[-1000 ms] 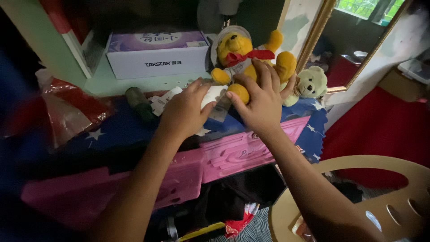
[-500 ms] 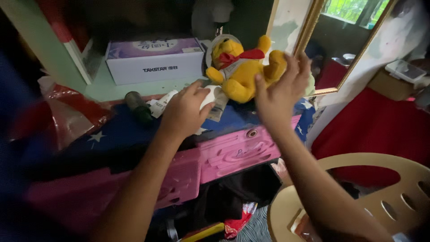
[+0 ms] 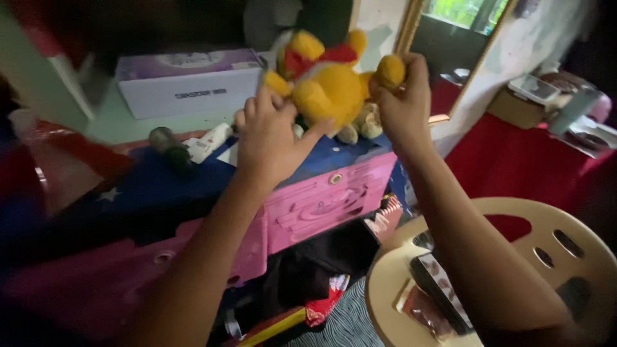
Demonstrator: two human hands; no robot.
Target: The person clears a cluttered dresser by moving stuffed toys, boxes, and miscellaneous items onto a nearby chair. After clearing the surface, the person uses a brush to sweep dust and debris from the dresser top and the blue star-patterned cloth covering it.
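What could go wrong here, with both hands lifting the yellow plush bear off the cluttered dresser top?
The right hand pinches only one paw of the yellow plush bear, so it may slip or swing. Swinging, it could knock the small cream bear just beneath it. The left hand could brush the dark bottle nearby.

White oblong box [image 3: 189,83], purple lid, on green shelf [image 3: 122,122] behind pink drawers [image 3: 321,199].
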